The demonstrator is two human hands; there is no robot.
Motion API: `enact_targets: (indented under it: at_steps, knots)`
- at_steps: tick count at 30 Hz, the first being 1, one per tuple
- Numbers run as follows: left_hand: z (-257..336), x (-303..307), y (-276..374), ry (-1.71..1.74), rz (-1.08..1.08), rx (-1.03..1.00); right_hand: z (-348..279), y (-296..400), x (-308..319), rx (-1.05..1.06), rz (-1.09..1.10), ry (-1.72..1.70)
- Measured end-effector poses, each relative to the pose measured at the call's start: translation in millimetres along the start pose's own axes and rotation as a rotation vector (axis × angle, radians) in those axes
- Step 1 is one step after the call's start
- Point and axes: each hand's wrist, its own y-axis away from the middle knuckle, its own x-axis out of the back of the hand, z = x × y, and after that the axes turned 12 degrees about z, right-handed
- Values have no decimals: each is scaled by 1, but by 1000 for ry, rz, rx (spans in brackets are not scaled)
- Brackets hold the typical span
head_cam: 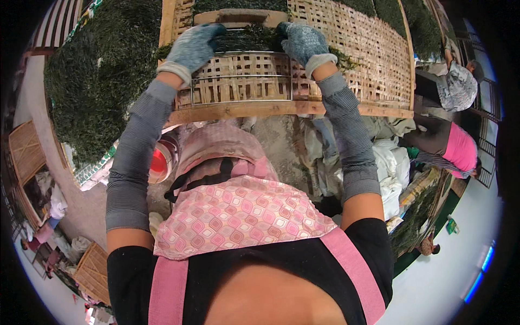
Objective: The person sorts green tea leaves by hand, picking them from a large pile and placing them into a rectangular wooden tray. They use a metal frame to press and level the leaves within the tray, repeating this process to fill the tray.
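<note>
My left hand (pixel 193 46), in a blue-grey knit work glove with dark fingertips, is at the left end of a narrow band of dark green, needle-like plant strands (pixel 248 39). At the band's right end is my right hand (pixel 304 42), in a matching glove that bears writing. Fingers on both sides curl inward, so what they grip is hidden. A thin metal wire frame (pixel 241 76) lies between my wrists on a woven bamboo tray (pixel 361 53) with a wooden rim (pixel 284 108). Just beyond the strands is a wooden bar (pixel 240 17).
A large heap of green strands (pixel 101 77) spreads at my left. A bucket (pixel 161 162) with red inside stands below it. White sacks (pixel 390 170) lie at the right, near a person in a pink top (pixel 461 146) and another in a patterned shirt (pixel 459 87).
</note>
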Motion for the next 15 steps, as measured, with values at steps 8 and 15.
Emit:
enact_targets:
  at_steps: [8, 15]
  knots:
    - [24, 63, 22, -175, 42, -140, 0, 38, 17, -190, 149, -132]
    - [16, 19, 44, -131, 100, -224, -61, 48, -25, 128, 183, -202]
